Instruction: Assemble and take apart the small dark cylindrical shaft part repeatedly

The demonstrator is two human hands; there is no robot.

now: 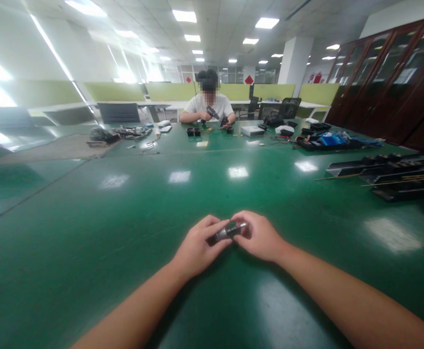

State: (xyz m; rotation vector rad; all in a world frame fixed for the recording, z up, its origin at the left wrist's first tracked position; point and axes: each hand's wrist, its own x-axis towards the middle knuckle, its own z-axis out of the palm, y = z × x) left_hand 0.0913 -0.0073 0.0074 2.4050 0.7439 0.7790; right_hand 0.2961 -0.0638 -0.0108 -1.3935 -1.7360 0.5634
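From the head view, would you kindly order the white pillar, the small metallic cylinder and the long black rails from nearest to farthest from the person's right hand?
1. Small metallic cylinder: held between left hand and right hand.
2. Long black rails: off to the right.
3. White pillar: in the background, right of centre.

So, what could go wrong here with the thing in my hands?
Possibly two things. Your left hand and right hand grip the slim metallic object mostly by the fingers, so it might slip. And it looks rounded, so if dropped on the shiny green table, it could roll.
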